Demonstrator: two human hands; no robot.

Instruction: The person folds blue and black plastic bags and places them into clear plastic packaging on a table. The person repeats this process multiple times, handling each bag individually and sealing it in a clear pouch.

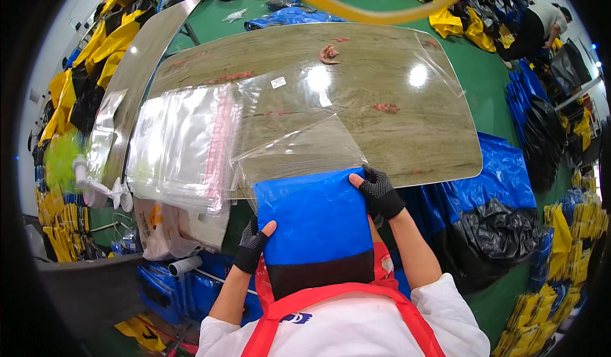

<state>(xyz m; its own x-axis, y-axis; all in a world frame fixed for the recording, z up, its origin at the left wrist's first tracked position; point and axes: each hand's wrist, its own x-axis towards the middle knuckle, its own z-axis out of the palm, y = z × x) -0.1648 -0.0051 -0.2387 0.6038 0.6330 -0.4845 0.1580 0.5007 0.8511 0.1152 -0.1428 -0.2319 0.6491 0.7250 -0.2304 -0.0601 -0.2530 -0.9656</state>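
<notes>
A folded blue and black plastic sheet item point(315, 218) is held up in front of the red apron, at the near edge of the wood-patterned table point(429, 132). My left hand point(253, 245), in a black fingerless glove with grip dots, grips its left edge, thumb on the front. My right hand point(379, 192), gloved alike, holds its upper right corner. Just beyond, a clear plastic bag point(305, 142) lies on the table, partly hidden by the blue item. A stack of clear bags with pinkish strips point(181, 142) is at the table's left.
A crumpled brownish scrap point(328, 54) lies on the far part of the table. A small white fan point(102, 190) stands at the left. Blue and black sheeting point(491, 204) hangs at the right. A person point(539, 27) bends over at the far right. Yellow folded bundles point(534, 319) are stacked lower right.
</notes>
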